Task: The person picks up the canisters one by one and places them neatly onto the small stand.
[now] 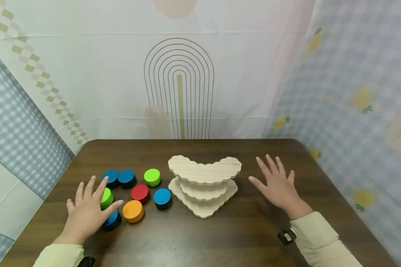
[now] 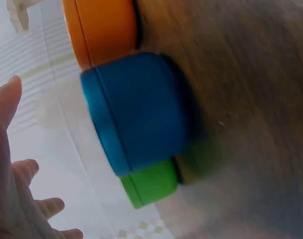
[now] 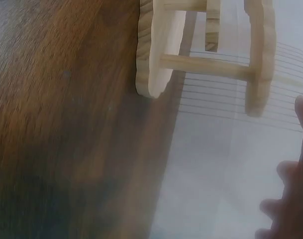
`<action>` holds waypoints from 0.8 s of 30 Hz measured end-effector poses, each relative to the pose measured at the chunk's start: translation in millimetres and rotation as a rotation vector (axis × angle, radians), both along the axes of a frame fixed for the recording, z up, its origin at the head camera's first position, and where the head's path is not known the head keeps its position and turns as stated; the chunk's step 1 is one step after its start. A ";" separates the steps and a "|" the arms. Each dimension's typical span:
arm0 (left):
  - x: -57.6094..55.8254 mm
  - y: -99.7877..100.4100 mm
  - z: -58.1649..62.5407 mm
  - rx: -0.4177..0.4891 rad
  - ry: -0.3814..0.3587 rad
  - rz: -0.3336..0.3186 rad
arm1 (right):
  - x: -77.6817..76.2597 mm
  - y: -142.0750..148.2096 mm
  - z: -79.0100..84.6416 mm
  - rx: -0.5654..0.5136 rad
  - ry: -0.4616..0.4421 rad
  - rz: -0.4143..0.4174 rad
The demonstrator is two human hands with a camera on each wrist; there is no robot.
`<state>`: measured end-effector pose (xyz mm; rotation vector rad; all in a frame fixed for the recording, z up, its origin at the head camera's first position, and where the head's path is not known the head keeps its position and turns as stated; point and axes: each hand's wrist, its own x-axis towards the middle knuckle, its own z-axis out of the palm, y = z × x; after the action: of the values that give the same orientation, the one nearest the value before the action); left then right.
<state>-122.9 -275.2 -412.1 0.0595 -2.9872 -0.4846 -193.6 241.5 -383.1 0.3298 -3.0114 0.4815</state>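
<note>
My left hand (image 1: 87,212) hovers with fingers spread beside the left end of a group of round lidded tins, partly covering a green tin (image 1: 106,198) and a blue tin (image 1: 112,220). In the left wrist view the fingers stand apart from the nearest blue tin (image 2: 141,114) and hold nothing. A pale wooden tiered stand (image 1: 205,173) with scalloped shelves sits mid-table. To its right, my right hand (image 1: 276,185) spreads its fingers with nothing in them. The right wrist view shows wooden posts (image 3: 206,65) joining the stand's shelves, with a gap between hand and stand.
Other tins stand left of the stand: a red one (image 1: 140,193), an orange one (image 1: 133,211), a green one (image 1: 152,177) and more blue ones (image 1: 162,198). The brown table (image 1: 187,241) meets a patterned cloth backdrop (image 1: 240,85) behind, with checked cloth (image 1: 347,111) along the right.
</note>
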 end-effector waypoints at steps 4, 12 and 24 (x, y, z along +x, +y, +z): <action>-2.4 -6.4 -2.9 0.026 0.009 0.006 | -2.9 -5.4 -2.8 -0.051 -0.013 0.019; -9.3 -19.7 -8.9 0.107 0.021 0.031 | -11.3 -13.4 -9.2 -0.119 -0.023 0.054; -10.7 -49.4 -16.2 0.388 -0.033 -0.017 | -29.8 -21.4 -23.9 -0.311 -0.047 0.127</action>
<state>-133.6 -324.6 -428.3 0.0763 -2.8795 -1.0659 -223.4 220.0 -406.9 0.4922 -2.9058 0.9658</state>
